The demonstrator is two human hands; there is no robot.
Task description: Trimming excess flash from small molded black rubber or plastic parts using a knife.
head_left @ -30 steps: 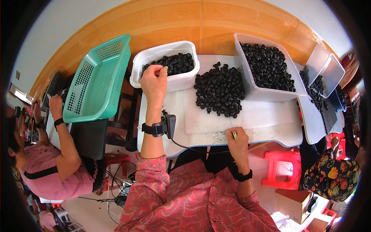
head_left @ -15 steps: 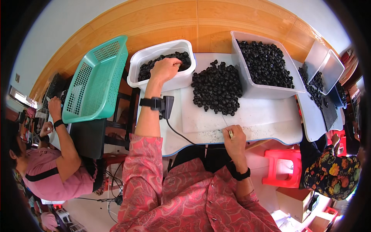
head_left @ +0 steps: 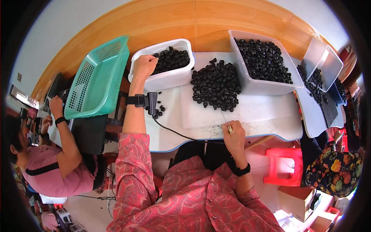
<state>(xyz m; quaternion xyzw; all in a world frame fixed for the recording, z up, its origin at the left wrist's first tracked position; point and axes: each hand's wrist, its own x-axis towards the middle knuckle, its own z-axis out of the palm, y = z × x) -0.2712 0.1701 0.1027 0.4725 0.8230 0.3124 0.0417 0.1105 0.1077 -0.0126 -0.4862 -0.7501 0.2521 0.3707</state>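
L hand (head_left: pixel 145 66) at wht tub (head_left: pixel 171 79)

Just beneath and beside the left fingers (head_left: pixel 153 60) I see a white tub (head_left: pixel 166 79), upright, round-cornered, well filled with small black ring-like pieces (head_left: pixel 174 60). Beyond the right fingers (head_left: pixel 237 127), a loose heap (head_left: pixel 216 86) of similar pieces lies spread out. A slim tool (head_left: pixel 230 130) sits in the right fingers, pale-handled, its thin shaft pointing away from them toward the heap.
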